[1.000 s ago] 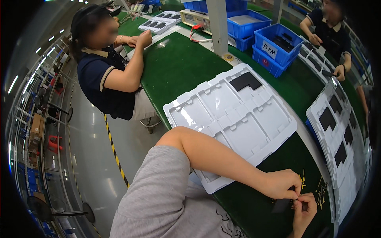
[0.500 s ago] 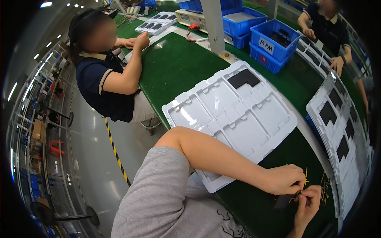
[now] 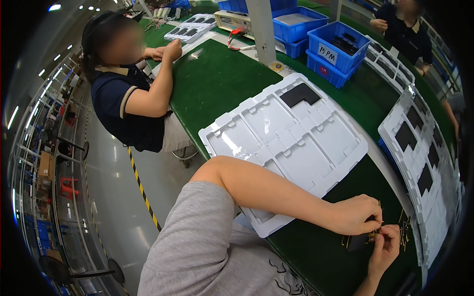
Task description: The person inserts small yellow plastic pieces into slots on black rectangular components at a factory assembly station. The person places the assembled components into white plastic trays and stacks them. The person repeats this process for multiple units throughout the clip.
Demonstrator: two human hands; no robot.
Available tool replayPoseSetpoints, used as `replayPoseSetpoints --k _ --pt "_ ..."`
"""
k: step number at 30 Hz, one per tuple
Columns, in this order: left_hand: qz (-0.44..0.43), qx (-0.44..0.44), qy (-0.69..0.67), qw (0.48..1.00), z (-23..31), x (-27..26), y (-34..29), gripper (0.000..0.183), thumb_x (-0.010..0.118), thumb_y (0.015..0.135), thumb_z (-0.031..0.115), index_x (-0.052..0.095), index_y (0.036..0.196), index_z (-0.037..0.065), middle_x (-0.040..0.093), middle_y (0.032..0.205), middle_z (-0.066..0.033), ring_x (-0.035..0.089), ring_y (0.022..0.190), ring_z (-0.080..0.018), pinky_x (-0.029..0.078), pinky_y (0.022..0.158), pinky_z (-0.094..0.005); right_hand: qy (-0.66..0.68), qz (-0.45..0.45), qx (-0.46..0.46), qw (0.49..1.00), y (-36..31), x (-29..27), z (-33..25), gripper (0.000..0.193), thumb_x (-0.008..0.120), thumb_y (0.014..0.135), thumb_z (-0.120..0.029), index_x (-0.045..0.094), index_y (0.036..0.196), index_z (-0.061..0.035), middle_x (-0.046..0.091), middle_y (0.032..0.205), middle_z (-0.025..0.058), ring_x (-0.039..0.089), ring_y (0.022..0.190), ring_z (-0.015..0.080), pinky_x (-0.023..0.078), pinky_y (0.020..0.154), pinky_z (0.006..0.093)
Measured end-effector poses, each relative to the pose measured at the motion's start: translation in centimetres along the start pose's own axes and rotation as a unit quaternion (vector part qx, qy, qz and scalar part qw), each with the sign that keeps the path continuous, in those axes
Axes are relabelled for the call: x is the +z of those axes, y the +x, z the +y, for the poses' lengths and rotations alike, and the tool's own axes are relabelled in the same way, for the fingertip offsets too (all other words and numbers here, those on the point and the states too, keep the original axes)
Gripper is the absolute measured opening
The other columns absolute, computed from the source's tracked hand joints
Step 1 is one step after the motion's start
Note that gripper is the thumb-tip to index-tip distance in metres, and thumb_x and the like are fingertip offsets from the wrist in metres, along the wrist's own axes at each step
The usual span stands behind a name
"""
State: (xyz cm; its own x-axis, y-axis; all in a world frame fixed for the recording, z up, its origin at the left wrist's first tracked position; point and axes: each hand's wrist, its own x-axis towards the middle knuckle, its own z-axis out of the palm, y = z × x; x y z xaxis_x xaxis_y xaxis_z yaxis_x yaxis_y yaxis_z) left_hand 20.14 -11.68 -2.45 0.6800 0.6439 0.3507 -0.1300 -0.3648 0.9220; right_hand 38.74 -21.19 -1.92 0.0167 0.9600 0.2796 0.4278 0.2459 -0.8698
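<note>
Left hand [image 3: 356, 215], head view: fingers curled in, thumb near forefinger; whether they are closed on anything I cannot tell
Right hand [image 3: 386, 245]: tips bent inward just beside my left ones; its grip I cannot make out
Black piece [image 3: 357, 242]: one, below my left hand, partly hidden
Black piece risk: a crease or slip, I judge, if my two hands pull unevenly
Yellow strips [image 3: 403, 237]: could scatter or get caught under the piece if my right hand swings outward
White tray [image 3: 306, 163]: might be nudged if my left forearm, crossing over it, dips
Count, strips: several, too thin and tangled to number
Count, trays near me: two, the white one and the tilted tray [image 3: 434, 217]
Count, seated pieces [image 3: 300, 95]: one in the white tray, at least four in the tilted one
Count, blue bins [image 3: 348, 61]: two in the nearest stack
</note>
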Motion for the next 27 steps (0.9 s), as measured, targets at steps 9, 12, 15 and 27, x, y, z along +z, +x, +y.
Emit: replayPoseSetpoints --k 9,12,15,27 --pt "0.006 0.003 0.018 1.000 0.4 -0.1 -0.2 0.012 0.062 0.079 0.009 0.063 0.076 -0.003 0.061 0.078 -0.0151 0.061 0.077 -0.0300 0.048 0.068 -0.0380 -0.077 0.009 -0.053 0.996 0.4 0.1 -0.2 0.005 0.057 0.088 0.003 0.055 0.092 0.0018 0.047 0.094 0.0096 0.050 0.077 0.0140 0.043 0.065 0.0216" --pt "0.008 0.007 0.014 1.000 -0.1 0.0 -0.1 0.012 0.063 0.078 0.009 0.063 0.076 -0.002 0.061 0.078 -0.0150 0.061 0.076 -0.0302 0.048 0.067 -0.0384 -0.068 0.006 -0.046 0.997 0.4 0.2 -0.3 0.005 0.057 0.087 0.003 0.054 0.090 0.0011 0.046 0.094 0.0095 0.051 0.076 0.0139 0.044 0.065 0.0218" --pt "0.023 0.021 0.026 0.999 -0.3 0.1 -0.2 0.011 0.063 0.077 0.009 0.062 0.076 -0.002 0.061 0.079 -0.0148 0.061 0.076 -0.0303 0.048 0.068 -0.0390 -0.002 0.029 -0.054 0.998 0.4 0.2 -0.1 0.006 0.058 0.088 0.001 0.053 0.091 -0.0003 0.046 0.095 0.0097 0.051 0.074 0.0130 0.044 0.062 0.0216" --pt "-0.030 -0.073 -0.031 0.996 0.8 -0.5 0.1 0.015 0.061 0.079 0.010 0.064 0.076 -0.004 0.062 0.076 -0.0163 0.061 0.069 -0.0290 0.048 0.063 -0.0374 0.026 -0.003 0.006 1.000 0.6 -0.2 0.2 0.006 0.058 0.088 -0.001 0.053 0.091 -0.0002 0.047 0.093 0.0075 0.048 0.076 0.0111 0.043 0.064 0.0208"
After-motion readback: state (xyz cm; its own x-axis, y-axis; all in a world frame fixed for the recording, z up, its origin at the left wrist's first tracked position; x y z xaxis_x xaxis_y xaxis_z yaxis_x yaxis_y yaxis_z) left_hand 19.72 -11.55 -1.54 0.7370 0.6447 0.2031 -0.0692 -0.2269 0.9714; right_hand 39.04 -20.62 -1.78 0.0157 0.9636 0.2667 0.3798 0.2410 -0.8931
